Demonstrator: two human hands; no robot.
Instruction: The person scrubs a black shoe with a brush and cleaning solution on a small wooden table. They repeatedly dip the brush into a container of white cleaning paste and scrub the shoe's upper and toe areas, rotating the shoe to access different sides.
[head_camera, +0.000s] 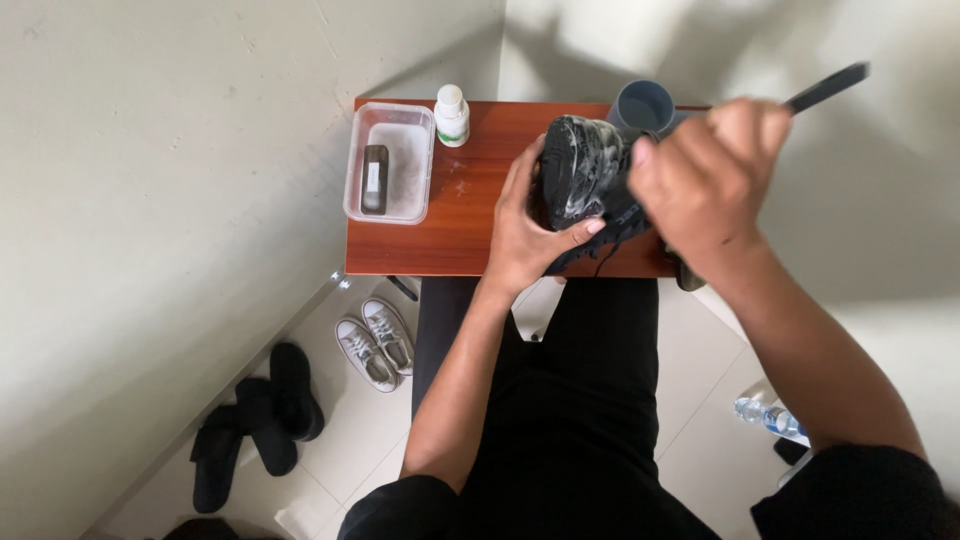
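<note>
Floor, far left: pair of black slippers against the wall; beside them a pair of grey-white sneakers, laces up.

Table: small, reddish-brown wood, set in a corner of pale walls, its top wet and speckled near the middle.

On the table, left end: clear plastic tub with a dark oblong block lying in it, possibly a brush or soap bar; too small to tell. Just beside the tub, a white bottle with a white cap, upright.

Left hand: closed around the near side of a black shoe, thumb across its side, fingers wrapped behind. The shoe is held tilted just above the table's right half, coated in white suds.

Handling, judged: light, soft in the upper and stiffer at the sole; the lather likely makes it slippery, so the firm sole edge and heel are the safest hold, as now.

Grey cup: upright behind the shoe, at the table's back edge.

Right hand: fisted tight on a dark brush handle, which sticks out up and right; the head is hidden against the shoe.

Floor, right: pale tiles; a clear water bottle lying near the person's right arm. Black-clad legs fill the lower middle.
</note>
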